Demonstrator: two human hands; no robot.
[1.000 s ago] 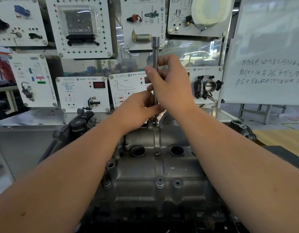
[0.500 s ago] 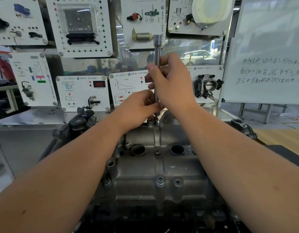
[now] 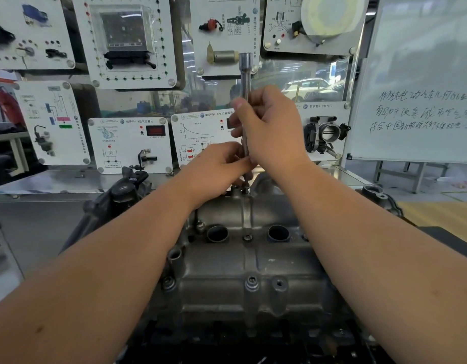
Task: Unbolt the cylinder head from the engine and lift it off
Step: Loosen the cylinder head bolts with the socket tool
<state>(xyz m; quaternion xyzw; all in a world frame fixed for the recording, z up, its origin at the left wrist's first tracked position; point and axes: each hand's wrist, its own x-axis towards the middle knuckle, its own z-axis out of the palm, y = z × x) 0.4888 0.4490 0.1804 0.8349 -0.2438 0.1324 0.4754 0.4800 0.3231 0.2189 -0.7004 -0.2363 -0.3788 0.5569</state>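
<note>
Still on the bolts at the far edge of the cylinder head (image 3: 243, 266), nowhere near lift-off.

Right hand (image 3: 273, 127) wrapped round the upright socket extension (image 3: 245, 74), thumb and fingers curled on the shaft; left hand (image 3: 216, 166) pinching it low down, just above the far bolt (image 3: 245, 191). Sitting dead centre on the engine between both forearms, with the near bolt (image 3: 251, 281) and the middle bolt (image 3: 247, 237) looking seated yet. Probably heavy, rigid cast aluminium, likely a bit oily, so no one-handed hero stuff. Best gripped with both hands under the long side edges, lifted straight up, kept off the spark plug wells (image 3: 218, 233). Mating face scratches easily, so gently does it.
</note>
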